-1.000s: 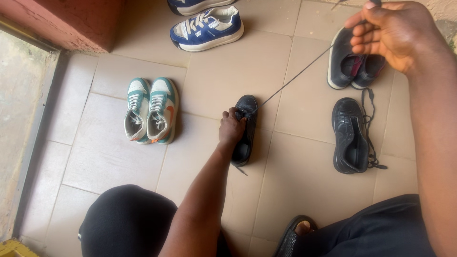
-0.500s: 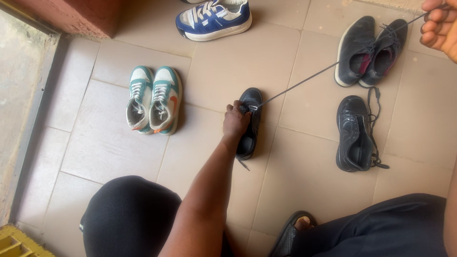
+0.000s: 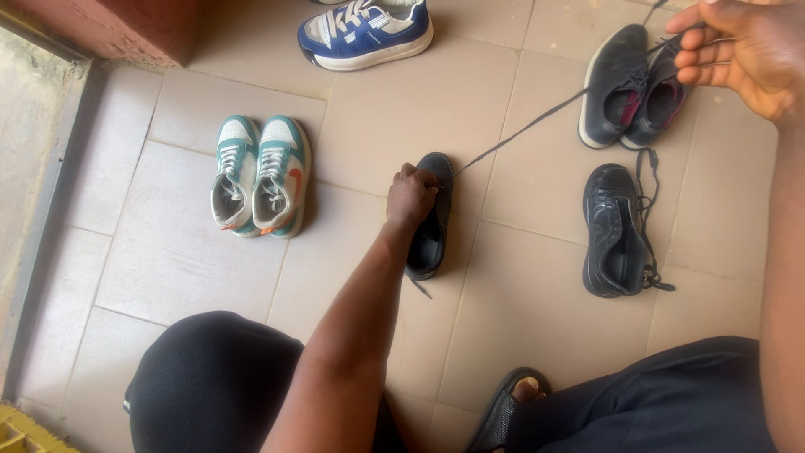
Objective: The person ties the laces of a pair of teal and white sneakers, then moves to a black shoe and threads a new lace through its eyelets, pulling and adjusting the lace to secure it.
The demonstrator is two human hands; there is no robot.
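The black shoe [image 3: 429,220] on the floor tiles, light and soft, is pinned at its top by the left hand [image 3: 410,198] while the right hand [image 3: 738,46] fingers pinch its limp lace [image 3: 537,126] taut.

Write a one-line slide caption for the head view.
Left hand steadies a black shoe on the tiled floor while the right hand pulls its dark lace taut.

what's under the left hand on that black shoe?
The left hand covers the lace area of the black shoe, so the eyelets there are hidden. A dark lace emerges from beneath it toward the right hand. The shoe's opening shows behind.
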